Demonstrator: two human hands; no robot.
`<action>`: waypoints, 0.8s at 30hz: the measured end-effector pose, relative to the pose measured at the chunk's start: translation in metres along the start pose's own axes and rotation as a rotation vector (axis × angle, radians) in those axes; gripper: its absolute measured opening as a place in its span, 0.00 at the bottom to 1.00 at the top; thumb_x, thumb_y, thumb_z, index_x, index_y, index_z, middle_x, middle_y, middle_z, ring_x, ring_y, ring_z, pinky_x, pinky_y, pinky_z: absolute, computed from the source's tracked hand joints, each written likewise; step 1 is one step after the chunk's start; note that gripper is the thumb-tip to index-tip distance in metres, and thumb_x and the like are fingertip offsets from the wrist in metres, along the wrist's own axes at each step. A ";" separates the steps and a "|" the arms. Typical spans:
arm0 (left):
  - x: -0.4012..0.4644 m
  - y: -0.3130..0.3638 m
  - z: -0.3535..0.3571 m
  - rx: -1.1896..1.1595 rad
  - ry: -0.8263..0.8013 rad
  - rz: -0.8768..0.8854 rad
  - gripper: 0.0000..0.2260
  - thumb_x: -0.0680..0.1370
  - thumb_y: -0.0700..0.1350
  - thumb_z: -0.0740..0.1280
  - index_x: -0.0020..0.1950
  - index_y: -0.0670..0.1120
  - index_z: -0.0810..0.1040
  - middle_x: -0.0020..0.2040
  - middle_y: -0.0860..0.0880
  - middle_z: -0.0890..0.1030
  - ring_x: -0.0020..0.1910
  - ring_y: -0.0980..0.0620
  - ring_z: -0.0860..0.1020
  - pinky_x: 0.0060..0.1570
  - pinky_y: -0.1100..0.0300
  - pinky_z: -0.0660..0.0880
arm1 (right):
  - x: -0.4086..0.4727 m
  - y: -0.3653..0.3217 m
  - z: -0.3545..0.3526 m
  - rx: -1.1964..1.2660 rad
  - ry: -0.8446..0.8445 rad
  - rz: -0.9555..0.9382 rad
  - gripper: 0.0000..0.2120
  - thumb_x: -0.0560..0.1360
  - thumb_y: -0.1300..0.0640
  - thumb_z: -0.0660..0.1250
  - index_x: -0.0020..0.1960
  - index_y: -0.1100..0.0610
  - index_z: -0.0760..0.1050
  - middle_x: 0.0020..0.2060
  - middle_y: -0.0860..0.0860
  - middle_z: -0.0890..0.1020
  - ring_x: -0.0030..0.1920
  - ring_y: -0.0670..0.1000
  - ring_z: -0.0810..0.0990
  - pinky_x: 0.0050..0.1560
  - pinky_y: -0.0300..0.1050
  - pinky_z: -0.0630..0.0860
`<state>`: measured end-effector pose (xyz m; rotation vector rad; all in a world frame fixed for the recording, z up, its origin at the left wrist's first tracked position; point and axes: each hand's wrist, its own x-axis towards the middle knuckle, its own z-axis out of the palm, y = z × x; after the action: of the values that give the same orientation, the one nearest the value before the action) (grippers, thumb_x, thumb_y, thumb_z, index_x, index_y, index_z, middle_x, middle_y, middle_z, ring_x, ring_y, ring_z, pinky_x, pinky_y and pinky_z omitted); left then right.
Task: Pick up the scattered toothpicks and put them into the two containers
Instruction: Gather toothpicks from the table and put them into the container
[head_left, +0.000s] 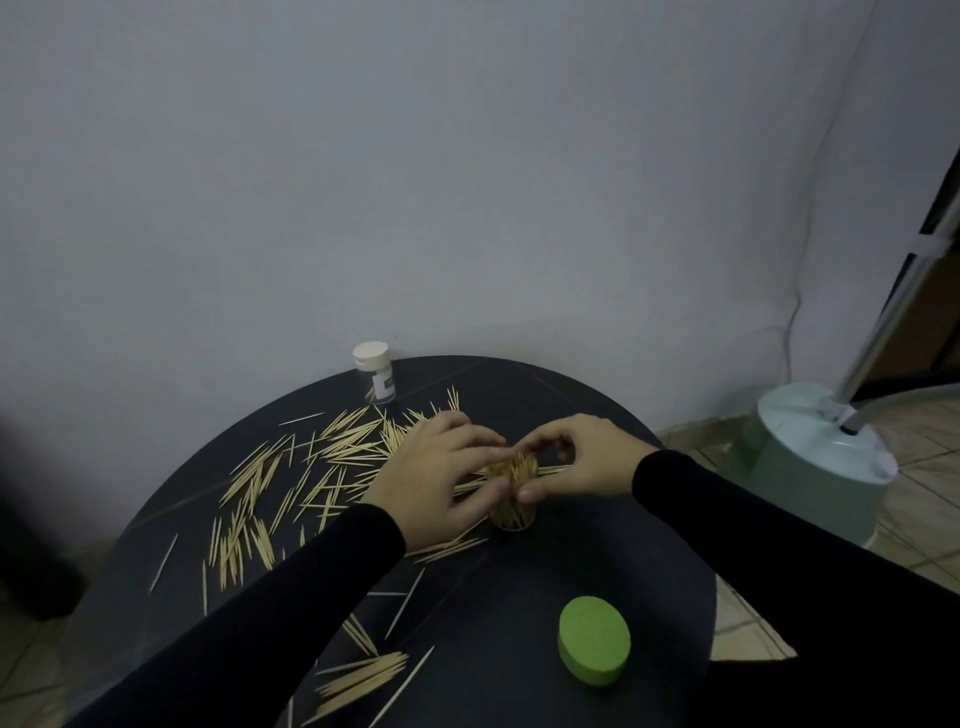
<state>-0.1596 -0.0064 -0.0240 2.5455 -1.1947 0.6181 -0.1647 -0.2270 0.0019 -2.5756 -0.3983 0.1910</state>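
— Where is the open container (511, 499) placed, and how is it being handled?

— It is stood upright near the middle of the round dark bench (649, 545), packed with toothpicks standing on end; it is enclosed from both sides. The grip of the left hand (434, 475) is closed round its left side, thumb laid against the front wall; the grip of the right hand (576, 457) is curled over the rim, thumb pressed to the front wall, forefinger arched above the toothpick tips; whether a loose toothpick is pinched there cannot be told, the fingers being blurred.

— And the rest of the toothpicks?

— The scattered toothpicks (291, 478) are strewn over the left half of the bench, with a smaller bunch seen at the near edge. A second container (375, 378), capped in white, is stood at the far edge, a few toothpicks visible inside; a green lid (594, 643) is laid near the front, well apart from both.
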 end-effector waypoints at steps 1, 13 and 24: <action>-0.002 -0.001 0.001 0.022 -0.022 0.013 0.16 0.77 0.58 0.60 0.61 0.55 0.79 0.59 0.57 0.79 0.60 0.52 0.71 0.56 0.57 0.67 | 0.001 0.000 0.000 -0.001 0.002 -0.005 0.23 0.66 0.38 0.74 0.60 0.41 0.76 0.47 0.34 0.75 0.50 0.42 0.72 0.57 0.47 0.68; -0.008 0.006 -0.010 -0.078 -0.018 -0.054 0.21 0.79 0.59 0.54 0.67 0.53 0.74 0.65 0.54 0.74 0.64 0.55 0.65 0.62 0.58 0.62 | 0.003 0.000 0.002 -0.174 -0.105 0.010 0.29 0.68 0.42 0.74 0.67 0.40 0.69 0.54 0.37 0.74 0.57 0.45 0.70 0.66 0.50 0.61; -0.048 0.000 -0.014 0.059 -0.410 -0.374 0.18 0.76 0.63 0.63 0.63 0.58 0.74 0.57 0.59 0.74 0.57 0.59 0.69 0.59 0.60 0.70 | 0.028 0.012 0.019 -0.575 0.066 0.120 0.11 0.78 0.46 0.62 0.59 0.45 0.76 0.54 0.44 0.79 0.56 0.48 0.76 0.66 0.55 0.58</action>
<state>-0.1909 0.0312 -0.0350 2.9285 -0.7708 0.0460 -0.1396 -0.2186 -0.0221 -3.1654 -0.3061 0.0331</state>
